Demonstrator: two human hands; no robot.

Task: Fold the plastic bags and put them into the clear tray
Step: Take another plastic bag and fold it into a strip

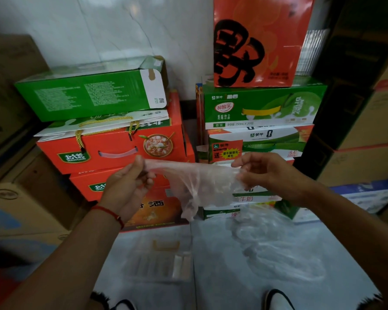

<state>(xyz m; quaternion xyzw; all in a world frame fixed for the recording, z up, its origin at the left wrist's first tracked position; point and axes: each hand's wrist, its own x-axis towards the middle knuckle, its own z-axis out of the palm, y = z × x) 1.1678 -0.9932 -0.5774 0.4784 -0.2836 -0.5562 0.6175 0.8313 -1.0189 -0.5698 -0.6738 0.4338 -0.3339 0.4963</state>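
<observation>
A thin clear plastic bag (197, 186) is stretched in the air between my two hands, its lower part hanging down crumpled. My left hand (126, 186) pinches its left end between thumb and fingers. My right hand (262, 173) pinches its right end. Below, on the pale floor, the clear tray (159, 265) holds a couple of folded bags at its right side. A loose heap of clear plastic bags (276, 249) lies on the floor to the tray's right.
Stacked orange and green drink cartons (112, 144) stand against the white wall ahead, with another stack (262, 108) to the right. Brown cardboard boxes (20, 202) line the left side and dark boxes the right. My shoes (278, 300) show at the bottom edge.
</observation>
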